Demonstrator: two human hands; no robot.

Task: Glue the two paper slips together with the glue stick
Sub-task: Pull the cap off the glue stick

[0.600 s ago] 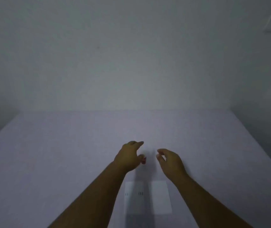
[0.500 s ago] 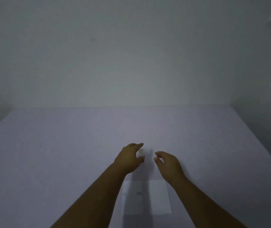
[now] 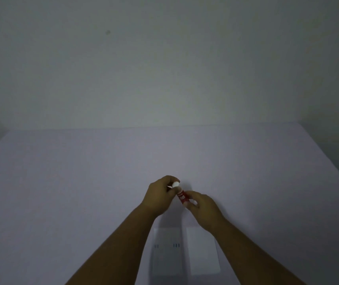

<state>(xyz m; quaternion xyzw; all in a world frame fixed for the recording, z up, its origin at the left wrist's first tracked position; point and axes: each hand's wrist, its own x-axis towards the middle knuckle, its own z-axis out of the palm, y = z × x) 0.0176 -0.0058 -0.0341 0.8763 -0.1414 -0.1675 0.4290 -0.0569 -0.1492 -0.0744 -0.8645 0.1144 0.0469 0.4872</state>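
Red-bodied glue stick (image 3: 183, 198) hangs above my desk (image 3: 61, 192), left hand (image 3: 160, 195) pinching its white cap, right hand (image 3: 204, 206) gripping the base; label unreadable. Two paper slips (image 3: 167, 254) lie side by side below.

white print on red glue stick (image 3: 183, 198) label is too blurred to read; left paper slip (image 3: 167, 246) shows small dark marks, illegible.
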